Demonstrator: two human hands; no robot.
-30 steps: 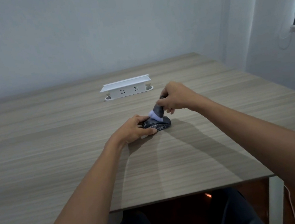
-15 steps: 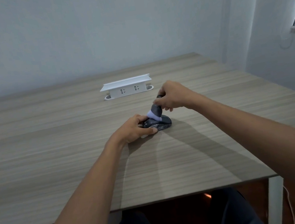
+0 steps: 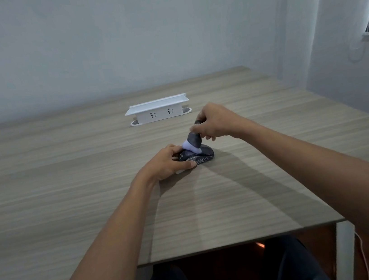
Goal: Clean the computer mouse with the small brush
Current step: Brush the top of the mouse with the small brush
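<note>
Bristles of the small brush (image 3: 193, 144) (pale lavender, on a dark grey handle) press on the top of the black computer mouse (image 3: 198, 156), which lies near the middle of the wood-grain table (image 3: 69, 203). Left hand (image 3: 167, 163) clasps the mouse's near end, fingers closed around it. Right hand (image 3: 215, 122) grips the brush handle, tilted. Behind them stands 1 white power strip (image 3: 158, 112) with 2 sockets.

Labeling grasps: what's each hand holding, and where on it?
Right hand grips the brush by its dark handle, bristles on the mouse. Left hand pins the mouse's near-left end on the table.
</note>
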